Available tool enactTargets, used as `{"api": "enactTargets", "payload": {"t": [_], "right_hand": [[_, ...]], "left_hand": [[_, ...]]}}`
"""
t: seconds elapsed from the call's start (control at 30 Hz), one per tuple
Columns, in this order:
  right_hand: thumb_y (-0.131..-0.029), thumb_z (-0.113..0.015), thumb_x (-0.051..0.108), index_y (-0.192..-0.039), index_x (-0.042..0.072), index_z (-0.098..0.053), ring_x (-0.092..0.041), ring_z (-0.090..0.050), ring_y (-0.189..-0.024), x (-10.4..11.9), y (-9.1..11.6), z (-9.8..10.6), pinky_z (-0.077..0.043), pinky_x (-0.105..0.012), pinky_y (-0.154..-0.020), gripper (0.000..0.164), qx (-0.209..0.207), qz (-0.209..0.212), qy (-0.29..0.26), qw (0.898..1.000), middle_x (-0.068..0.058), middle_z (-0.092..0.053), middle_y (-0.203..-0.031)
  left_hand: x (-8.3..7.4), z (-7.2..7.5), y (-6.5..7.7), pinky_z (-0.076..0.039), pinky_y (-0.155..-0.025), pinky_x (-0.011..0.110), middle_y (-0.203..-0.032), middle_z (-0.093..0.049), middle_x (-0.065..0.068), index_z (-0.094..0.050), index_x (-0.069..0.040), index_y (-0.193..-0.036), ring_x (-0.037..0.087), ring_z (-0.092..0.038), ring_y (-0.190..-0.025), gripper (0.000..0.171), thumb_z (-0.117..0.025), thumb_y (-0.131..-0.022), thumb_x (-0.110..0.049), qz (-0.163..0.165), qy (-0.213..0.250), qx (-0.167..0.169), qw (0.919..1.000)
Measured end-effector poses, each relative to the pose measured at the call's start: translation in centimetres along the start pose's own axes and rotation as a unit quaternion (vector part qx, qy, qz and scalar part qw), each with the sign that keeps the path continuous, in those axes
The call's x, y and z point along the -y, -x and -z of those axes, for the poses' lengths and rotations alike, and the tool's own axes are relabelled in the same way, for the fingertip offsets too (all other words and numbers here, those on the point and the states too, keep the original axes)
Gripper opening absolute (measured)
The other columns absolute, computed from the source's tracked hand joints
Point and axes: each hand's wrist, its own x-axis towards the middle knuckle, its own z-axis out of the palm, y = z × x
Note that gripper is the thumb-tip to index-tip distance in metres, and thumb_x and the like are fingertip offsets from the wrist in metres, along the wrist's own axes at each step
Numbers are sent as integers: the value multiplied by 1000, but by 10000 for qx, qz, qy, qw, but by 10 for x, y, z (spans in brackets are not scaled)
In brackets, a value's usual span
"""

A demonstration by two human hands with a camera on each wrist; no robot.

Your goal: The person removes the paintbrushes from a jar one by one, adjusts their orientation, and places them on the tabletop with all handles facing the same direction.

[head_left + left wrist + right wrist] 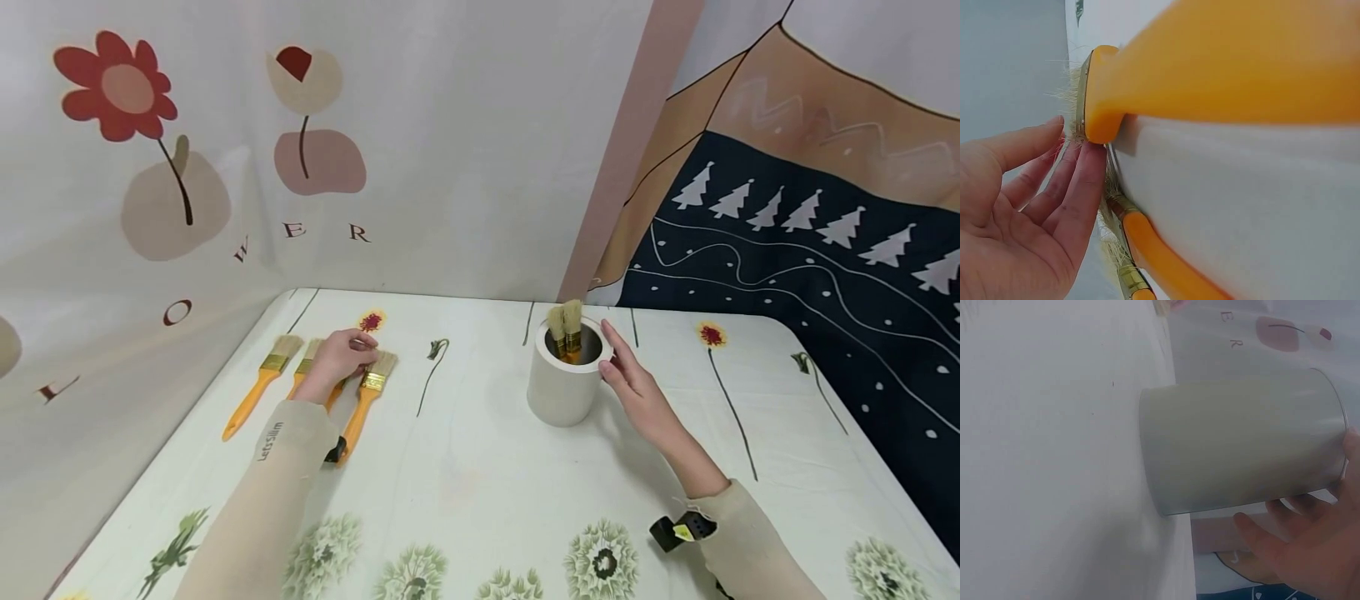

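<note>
Several paintbrushes with orange handles and pale bristles lie in a row on the left of the table. My left hand (341,364) is over them, its fingertips beside the bristles of the rightmost paintbrush (362,415). In the left wrist view, thumb and fingers are apart near the edge of that brush's head; a firm grip on it does not show. A white cylindrical holder (561,392) stands upright right of centre with two paintbrushes (572,325) in it, bristles up. My right hand (637,392) touches the holder's right side near the rim, fingers mostly straight.
The leftmost paintbrush (255,400) lies apart from the others. A white cloth printed with flowers covers the table (465,483). Printed curtains (465,150) hang behind it and along the left side; a dark printed cloth (795,258) hangs at the right.
</note>
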Motion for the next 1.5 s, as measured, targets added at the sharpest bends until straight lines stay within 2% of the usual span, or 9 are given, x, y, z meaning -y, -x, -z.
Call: {"api": "enactTargets", "payload": {"t": [0.2,0.43,0.53,0.9,1.07,1.23,1.5], "right_hand": [[-110,-37,30,-162,19,-10,-44,-20,-151,0,0,0,-37,-54,-114,60,-1,9,3,10000,-8,-8,-169],[-110,-37,31,-162,22,-9,-44,-20,-151,1,1,0,-37,-54,-114,60,14,-10,-5,10000,-8,-8,-169],[-109,-37,30,-162,21,-9,-45,-21,-151,1,1,0,-37,-54,-113,60,18,-8,-9,10000,-7,-8,-170],[-109,-37,31,-162,23,-9,-45,-20,-151,1,1,1,-37,-54,-114,60,28,9,-25,10000,-7,-8,-169],[-109,-37,31,-162,20,-10,-45,-20,-151,1,1,0,-36,-54,-114,60,33,20,-70,10000,-8,-8,-169],[-110,-37,30,-162,18,-10,-45,-21,-151,1,0,0,-37,-54,-114,60,26,35,-88,10000,-9,-8,-169],[-109,-37,31,-162,25,-9,-45,-20,-151,1,1,1,-36,-54,-114,59,58,5,-106,9999,-7,-8,-170]], "left_hand": [[-4,3,3,-56,-75,28,-122,-64,26,-60,3,-119,25,-64,-92,25,-62,-97,-8,-65,-29,-186,9998],[-12,8,4,-55,-98,45,-132,-59,26,-59,1,-122,37,-60,-115,24,-57,-101,-11,-24,267,-297,9992],[-17,9,3,-53,-102,48,-133,-59,26,-60,1,-121,38,-59,-119,24,-57,-101,-11,-96,340,-407,9985],[-34,11,2,-55,-100,44,-128,-64,22,-61,2,-121,35,-61,-118,25,-58,-100,-10,-584,611,-515,9951],[-45,10,1,-57,-97,41,-126,-65,22,-62,2,-120,34,-63,-115,24,-58,-100,-10,-775,586,-624,9933],[-57,7,-1,-58,-96,39,-125,-66,21,-63,1,-120,33,-64,-114,24,-59,-100,-11,-842,646,-676,9920],[-78,-2,0,-58,-96,39,-124,-67,19,-62,0,-123,31,-65,-113,27,-61,-99,-12,-937,824,-692,9898]]}}
